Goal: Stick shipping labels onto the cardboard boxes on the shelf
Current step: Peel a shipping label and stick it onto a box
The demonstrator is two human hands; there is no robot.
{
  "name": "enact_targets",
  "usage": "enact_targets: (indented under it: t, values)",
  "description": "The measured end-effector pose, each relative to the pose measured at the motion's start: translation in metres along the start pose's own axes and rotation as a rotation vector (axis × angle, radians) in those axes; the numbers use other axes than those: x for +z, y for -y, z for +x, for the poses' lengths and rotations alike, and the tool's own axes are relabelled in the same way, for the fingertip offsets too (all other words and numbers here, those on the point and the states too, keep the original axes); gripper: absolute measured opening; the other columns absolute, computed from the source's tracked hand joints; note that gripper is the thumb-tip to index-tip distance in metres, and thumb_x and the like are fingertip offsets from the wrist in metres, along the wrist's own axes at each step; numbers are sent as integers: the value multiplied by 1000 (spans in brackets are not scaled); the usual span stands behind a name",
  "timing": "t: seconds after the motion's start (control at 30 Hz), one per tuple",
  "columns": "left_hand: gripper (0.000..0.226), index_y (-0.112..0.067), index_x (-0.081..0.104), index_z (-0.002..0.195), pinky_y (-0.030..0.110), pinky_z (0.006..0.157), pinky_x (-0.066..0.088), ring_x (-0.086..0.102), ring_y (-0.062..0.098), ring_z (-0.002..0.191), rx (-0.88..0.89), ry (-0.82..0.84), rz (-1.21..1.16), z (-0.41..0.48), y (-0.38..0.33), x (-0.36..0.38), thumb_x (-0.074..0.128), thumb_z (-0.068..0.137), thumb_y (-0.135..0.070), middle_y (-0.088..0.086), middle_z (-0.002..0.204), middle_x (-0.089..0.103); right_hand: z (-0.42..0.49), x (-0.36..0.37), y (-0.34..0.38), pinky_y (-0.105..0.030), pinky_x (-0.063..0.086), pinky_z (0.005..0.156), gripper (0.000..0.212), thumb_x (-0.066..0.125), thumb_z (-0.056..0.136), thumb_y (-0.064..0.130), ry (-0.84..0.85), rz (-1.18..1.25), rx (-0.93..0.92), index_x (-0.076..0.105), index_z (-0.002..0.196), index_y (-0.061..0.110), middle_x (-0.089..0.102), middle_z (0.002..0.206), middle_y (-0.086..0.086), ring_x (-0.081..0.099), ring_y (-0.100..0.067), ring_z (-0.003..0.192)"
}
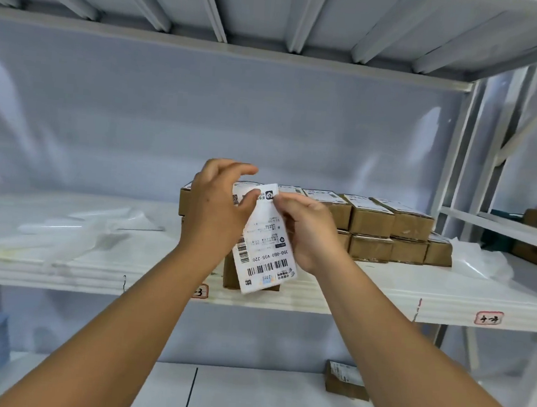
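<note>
Fingers of left hand and right hand pinch shipping label top, likely peeling. Stacked cardboard boxes on shelf already labelled; front box looks undone.

Two hands are up, my left hand and my right hand, both on one label sheet. In the stack of boxes I count seven fronts right of my hands, three above and four below. The rest is hidden, so I can't total it. One lone box sits in front and one small box on the lower shelf. The shelf edge carries two handwritten tags.
</note>
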State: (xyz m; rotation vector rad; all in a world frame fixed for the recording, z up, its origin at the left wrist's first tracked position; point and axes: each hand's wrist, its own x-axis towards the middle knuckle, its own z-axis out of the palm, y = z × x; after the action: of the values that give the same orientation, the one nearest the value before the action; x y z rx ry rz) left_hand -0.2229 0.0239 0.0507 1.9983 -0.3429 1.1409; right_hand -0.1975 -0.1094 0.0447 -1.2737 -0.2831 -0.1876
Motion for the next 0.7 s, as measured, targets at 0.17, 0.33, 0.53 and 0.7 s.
enact_targets:
  t: [0.17,0.33,0.53,0.7]
  values:
    - [23,-25,67,107,19,81,39,56,8,93,48,157,-29,8,-5,-7,64,87,-14,-8,108,58,-14,6,0,-20,45,51,15,59,88,2,32,49,20,66,78,10,61,62,-5,55,-13,51]
    - [13,-24,70,87,12,75,47,63,-3,84,-40,247,-258,0,-7,-11,67,85,-11,-16,87,69,-21,5,4,-26,48,58,15,59,92,15,87,125,8,66,80,8,66,65,-5,60,-17,56]
    - [13,-24,69,84,5,68,44,62,-5,82,-53,297,-326,-3,-8,-13,67,85,-11,-16,84,68,-24,2,10,-21,49,50,6,60,90,8,79,88,-42,65,88,11,67,69,-3,61,-12,55]
    - [15,-27,68,84,4,67,43,61,-5,81,-50,300,-314,-4,-7,-19,68,84,-12,-15,84,68,-26,0,14,-23,50,50,12,58,89,1,138,27,-50,62,90,12,67,65,-3,63,-13,53]
